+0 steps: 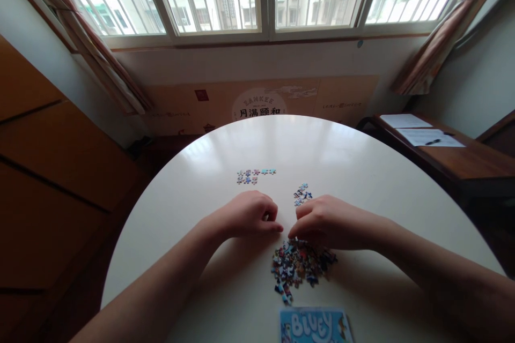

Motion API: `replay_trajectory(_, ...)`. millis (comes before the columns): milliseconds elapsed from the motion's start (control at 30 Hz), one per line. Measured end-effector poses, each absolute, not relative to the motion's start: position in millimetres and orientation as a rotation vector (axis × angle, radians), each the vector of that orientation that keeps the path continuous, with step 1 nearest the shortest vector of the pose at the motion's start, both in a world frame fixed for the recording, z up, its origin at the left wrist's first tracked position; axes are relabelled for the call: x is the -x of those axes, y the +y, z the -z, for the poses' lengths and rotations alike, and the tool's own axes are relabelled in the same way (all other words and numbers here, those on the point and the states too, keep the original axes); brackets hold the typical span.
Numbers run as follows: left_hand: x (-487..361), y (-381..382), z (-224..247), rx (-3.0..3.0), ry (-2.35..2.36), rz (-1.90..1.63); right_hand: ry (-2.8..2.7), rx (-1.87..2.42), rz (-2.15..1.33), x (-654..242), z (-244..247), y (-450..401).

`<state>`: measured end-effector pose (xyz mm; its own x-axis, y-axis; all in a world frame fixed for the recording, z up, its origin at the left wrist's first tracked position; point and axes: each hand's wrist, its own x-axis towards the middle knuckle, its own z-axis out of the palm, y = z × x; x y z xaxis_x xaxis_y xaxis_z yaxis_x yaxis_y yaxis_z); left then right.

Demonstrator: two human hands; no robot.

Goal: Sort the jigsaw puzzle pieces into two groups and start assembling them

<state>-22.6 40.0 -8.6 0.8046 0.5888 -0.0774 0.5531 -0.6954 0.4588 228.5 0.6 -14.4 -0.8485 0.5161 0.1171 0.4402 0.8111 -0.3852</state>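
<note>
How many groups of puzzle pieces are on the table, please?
3: rows beyond the left hand, a cluster beyond the right hand, and a pile on that hand's near side. Hands may hide more.

You have a loose, overlapping heap of small multicoloured jigsaw pieces (298,265) at lower centre, a sparse cluster of blue, dark and white pieces (302,194) above it, and two rows of pale pieces (248,173) mid-frame, the upper row longer
</note>
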Motion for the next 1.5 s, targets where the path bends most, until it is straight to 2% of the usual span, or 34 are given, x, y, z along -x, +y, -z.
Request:
replay_trajectory(700,23,40,6,-2.503,0.855,-0.086,-2.603,0.813,-0.411,-250,13,24)
replay_trajectory(1133,29,43,5,-2.571,0.917,-0.167,-2.426,1.007,-0.320,-228,29,13)
replay_trajectory(1267,26,39,5,-2.602,0.974,-0.253,-2.288,1.042,-0.270,-237,23,20)
replay_trajectory(1500,14,29,5,-2.673,1.046,-0.199,-2.029,1.151,-0.140,-263,23,41)
